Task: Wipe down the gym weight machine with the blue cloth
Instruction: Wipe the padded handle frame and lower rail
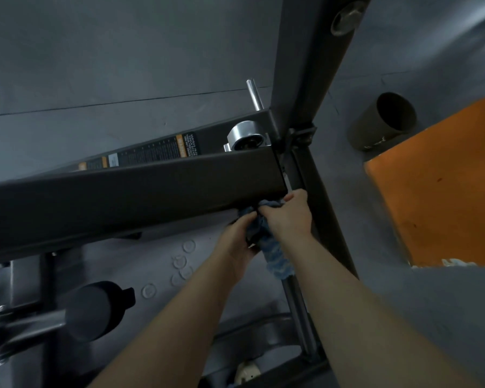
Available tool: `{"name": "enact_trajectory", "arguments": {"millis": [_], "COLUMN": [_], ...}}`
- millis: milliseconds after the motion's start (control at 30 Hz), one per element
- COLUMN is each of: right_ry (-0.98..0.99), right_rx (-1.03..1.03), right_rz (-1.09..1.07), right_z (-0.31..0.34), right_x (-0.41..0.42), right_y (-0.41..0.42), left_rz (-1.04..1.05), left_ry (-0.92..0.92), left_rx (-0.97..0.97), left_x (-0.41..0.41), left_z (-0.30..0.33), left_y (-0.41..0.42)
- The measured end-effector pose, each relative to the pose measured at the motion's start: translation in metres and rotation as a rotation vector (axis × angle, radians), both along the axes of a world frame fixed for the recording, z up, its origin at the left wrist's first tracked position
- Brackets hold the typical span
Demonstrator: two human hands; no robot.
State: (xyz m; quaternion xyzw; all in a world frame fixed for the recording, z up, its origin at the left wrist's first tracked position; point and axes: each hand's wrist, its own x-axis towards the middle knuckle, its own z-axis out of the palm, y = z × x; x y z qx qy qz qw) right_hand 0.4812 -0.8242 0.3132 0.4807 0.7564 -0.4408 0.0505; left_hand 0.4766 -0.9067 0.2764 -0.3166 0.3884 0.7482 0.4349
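Both hands meet at the joint of the gym weight machine [129, 197], where its broad dark beam runs in from the left and ends against a steep upright post [305, 65]. The blue cloth [275, 256] is bunched between the two hands right at that beam end, pressed to the beam's lower edge, with a loose tail hanging down along a slim metal rod [294, 303] below the joint. The left hand [235, 242] comes up from under the beam, its grip curled round the lower part of the cloth. The right hand [289, 217] sits just beside it on the post side, its grip closed on the upper bunch of the cloth, fingertips against the beam's end. On the beam's top face lies a long warning label [140, 158] with orange patches, and near the joint a shiny metal roller [245, 135] with a chrome peg [254, 93] rising behind it. Down and left of the beam a black padded roller [95, 309] shows. Right of the post stand a dark tube [381, 121] and an orange panel [443, 186].
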Motion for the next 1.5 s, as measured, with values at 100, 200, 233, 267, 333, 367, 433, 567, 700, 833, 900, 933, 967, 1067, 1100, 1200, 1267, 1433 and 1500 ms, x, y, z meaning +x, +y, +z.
{"name": "enact_trajectory", "arguments": {"millis": [100, 200, 233, 267, 333, 367, 433, 567, 700, 833, 900, 933, 967, 1067, 1100, 1200, 1267, 1433, 1500], "right_ry": [0.036, 0.095, 0.086, 0.040, -0.081, -0.124, -0.189, -0.188, -0.096, 0.058, 0.078, 0.081, 0.068, -0.154, -0.268, -0.531, -0.574, -0.415, -0.343], "right_rx": [0.291, 0.373, 0.330, 0.243, 0.009, -0.139, -0.443, -0.475, 0.295, 0.453, 0.456, 0.432, 0.379, 0.267, 0.256, 0.273, 0.322, 0.254, 0.352], "right_rz": [0.135, 0.145, 0.118, 0.075, -0.034, -0.086, -0.076, -0.033, 0.141, 0.238, 0.262, 0.268, 0.279, 0.401, 0.437, 0.427, 0.353, 0.202, 0.174], "right_z": [0.004, 0.004, 0.004, 0.003, 0.005, 0.007, 0.012, 0.016, 0.012, 0.013, 0.015, 0.018, 0.022, 0.039, 0.045, 0.057, 0.057, 0.047, 0.045], "right_x": [0.008, 0.012, 0.009, 0.003, -0.010, -0.015, -0.020, -0.026, -0.008, 0.009, 0.014, 0.019, 0.024, 0.044, 0.052, 0.084, 0.116, 0.189, 0.205], "right_y": [-0.017, -0.024, -0.020, -0.013, 0.000, 0.008, 0.018, 0.021, -0.014, -0.026, -0.019, -0.014, -0.008, 0.010, 0.013, 0.013, 0.007, -0.020, -0.028], "left_rz": [-0.063, -0.090, -0.101, -0.117, -0.134, -0.133, -0.141, -0.155, -0.190, -0.291, -0.313, -0.334, -0.369, -0.555, -0.639, -0.889, -1.039, -1.301, -1.360], "left_ry": [0.098, 0.126, 0.127, 0.130, 0.122, 0.107, 0.096, 0.147, 0.259, 0.432, 0.481, 0.502, 0.526, 0.663, 0.717, 0.832, 0.872, 0.910, 0.859], "left_rx": [-0.137, -0.201, -0.215, -0.225, -0.224, -0.214, -0.196, -0.194, -0.326, -0.509, -0.511, -0.504, -0.508, -0.582, -0.625, -0.718, -0.728, -0.706, -0.642], "left_x": [0.003, 0.005, 0.004, 0.003, 0.001, 0.000, -0.001, -0.001, 0.011, 0.017, 0.021, 0.024, 0.029, 0.052, 0.061, 0.091, 0.116, 0.148, 0.151], "left_z": [0.004, 0.006, 0.006, 0.007, 0.008, 0.009, 0.010, 0.013, 0.011, 0.017, 0.024, 0.028, 0.031, 0.042, 0.046, 0.058, 0.060, 0.049, 0.046], "left_y": [0.001, 0.004, 0.004, 0.004, 0.004, 0.003, 0.000, -0.006, -0.011, -0.017, -0.023, -0.026, -0.029, -0.036, -0.037, -0.040, -0.042, -0.043, -0.042]}}
